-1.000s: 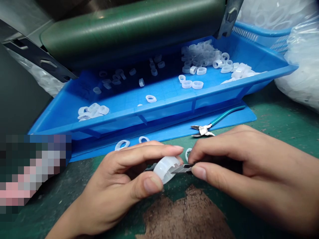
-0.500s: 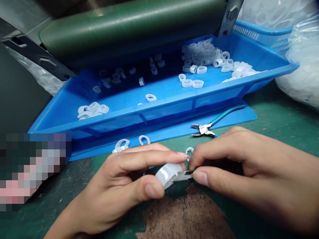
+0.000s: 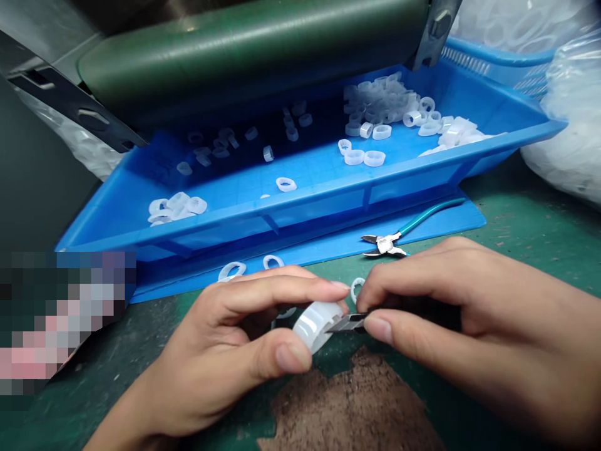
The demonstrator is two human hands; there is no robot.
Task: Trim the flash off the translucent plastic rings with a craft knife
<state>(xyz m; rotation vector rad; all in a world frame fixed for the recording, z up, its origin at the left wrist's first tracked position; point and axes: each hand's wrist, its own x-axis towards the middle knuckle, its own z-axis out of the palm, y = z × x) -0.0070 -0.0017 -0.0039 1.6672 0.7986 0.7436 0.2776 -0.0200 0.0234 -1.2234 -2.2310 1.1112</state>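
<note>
My left hand (image 3: 225, 344) grips a wide, translucent white plastic ring (image 3: 313, 326) between thumb and fingers. My right hand (image 3: 446, 319) pinches a utility knife, its dark handle mostly hidden in my fingers. The knife's steel blade (image 3: 346, 323) rests against the ring's right edge. A small loose white ring (image 3: 357, 289) lies on the mat just behind my right fingers.
A tilted blue tray (image 3: 300, 203) holding several white rings sits under a dark green roller (image 3: 244, 56). Teal-handled wire cutters (image 3: 385, 245) lie on a blue sheet (image 3: 422, 222). Bags of rings (image 3: 568, 119) stand at right, on a worn green mat (image 3: 530, 238).
The ring has turned slightly in my left hand, and the blade now meets a different spot on its edge. My hands and the view have shifted slightly.
</note>
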